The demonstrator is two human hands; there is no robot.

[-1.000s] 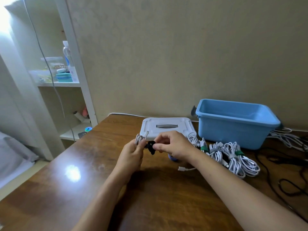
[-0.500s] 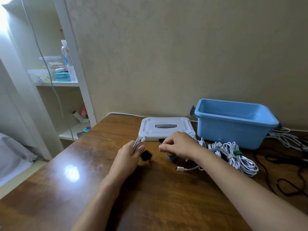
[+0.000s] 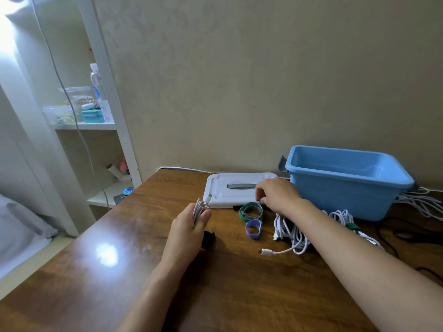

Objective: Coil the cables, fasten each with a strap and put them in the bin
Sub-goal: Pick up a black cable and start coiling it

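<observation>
My left hand (image 3: 189, 226) grips a small coil of white cable (image 3: 200, 207), whose plug sticks up at the top. A black strap (image 3: 208, 238) sits just right of that hand; whether it hangs from the coil or lies on the table is unclear. My right hand (image 3: 275, 195) hovers with bent fingers over the far edge of a green strap loop (image 3: 251, 210); its fingertips are hidden from me. A purple strap loop (image 3: 253, 227) lies in front of the green one. The blue bin (image 3: 347, 188) stands at the back right, and it looks empty.
A white lid (image 3: 239, 188) lies flat behind the straps. White cables (image 3: 292, 233), some bound with green straps, are heaped under my right forearm. Black cords (image 3: 407, 233) trail at the right edge of the wooden table (image 3: 239, 283). A shelf unit (image 3: 103, 125) stands to the left.
My right hand has let go of the black strap and moved right and back towards the green loop. My left hand has stayed where it was, still holding the coil.
</observation>
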